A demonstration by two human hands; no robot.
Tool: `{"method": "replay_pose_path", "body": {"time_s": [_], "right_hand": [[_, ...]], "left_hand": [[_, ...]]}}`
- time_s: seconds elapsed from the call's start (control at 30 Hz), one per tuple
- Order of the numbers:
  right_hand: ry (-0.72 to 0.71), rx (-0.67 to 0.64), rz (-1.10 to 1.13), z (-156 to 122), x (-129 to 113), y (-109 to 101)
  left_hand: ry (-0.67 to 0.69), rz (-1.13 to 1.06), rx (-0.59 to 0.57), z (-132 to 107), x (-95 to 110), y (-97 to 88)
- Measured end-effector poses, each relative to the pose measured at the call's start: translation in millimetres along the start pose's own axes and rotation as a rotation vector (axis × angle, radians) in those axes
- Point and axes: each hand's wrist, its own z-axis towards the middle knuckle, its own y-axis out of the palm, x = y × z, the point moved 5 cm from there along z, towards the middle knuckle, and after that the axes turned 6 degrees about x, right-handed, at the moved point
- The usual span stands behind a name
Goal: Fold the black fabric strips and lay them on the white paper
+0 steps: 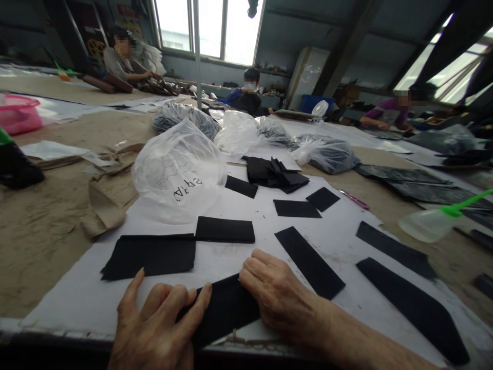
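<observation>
Fingers flat and spread, gripping nothing: left hand (154, 321) and right hand (275, 295) pressing black fabric piece (225, 311) onto white sheet (239, 205) at table's near edge (likely for smoothing). Beyond, more cut black pieces (152, 255), plastic bag (177, 169).

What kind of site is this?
Likely a small garment or leather-goods workshop: cut black fabric pieces across a paper-covered worktable, plastic bags of stock, and other workers at long benches.
</observation>
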Motion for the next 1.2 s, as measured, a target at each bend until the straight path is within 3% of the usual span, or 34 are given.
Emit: {"method": "replay_pose_path", "body": {"time_s": [0.1, 0.27, 0.47, 0.6, 0.7, 0.83, 0.93, 1.07, 1.2], "right_hand": [[0.077, 0.014, -0.184, -11.0, 10.2, -11.5], [0.234, 0.259, -0.31, -24.2, 20.8, -34.5], [0.171, 0.153, -0.364, -23.6, 26.0, -20.8], [0.175, 0.241, -0.469, -22.2, 30.9, -21.1], [0.243, 0.349, -0.558, -21.1, 31.8, -28.1], [0.192, 0.435, -0.411, -19.7, 23.9, -37.1], [0.16, 0.47, -0.356, -18.2, 17.3, -40.1], [0.005, 0.478, -0.262, -7.7, 5.4, -35.1], [-0.081, 0.376, -0.115, 7.8, 2.2, -28.6]], "left_hand": [[0.07, 0.044, -0.029, -2.5, -1.7, 1.6], [-0.001, 0.022, -0.004, -1.2, -0.6, 0.9], [0.039, 0.019, -0.072, 15.8, -0.5, -2.4], [-0.116, -0.06, -0.07, 29.3, -5.8, -0.4], [-0.253, -0.132, -0.142, 32.6, -4.3, 2.6], [-0.316, -0.114, -0.204, 33.7, 2.1, 0.9], [-0.357, -0.075, -0.172, 36.8, 2.7, 2.9], [-0.312, 0.007, -0.031, 42.4, 3.2, 8.9], [-0.245, 0.102, 0.09, 36.7, 12.7, 9.5]]}}
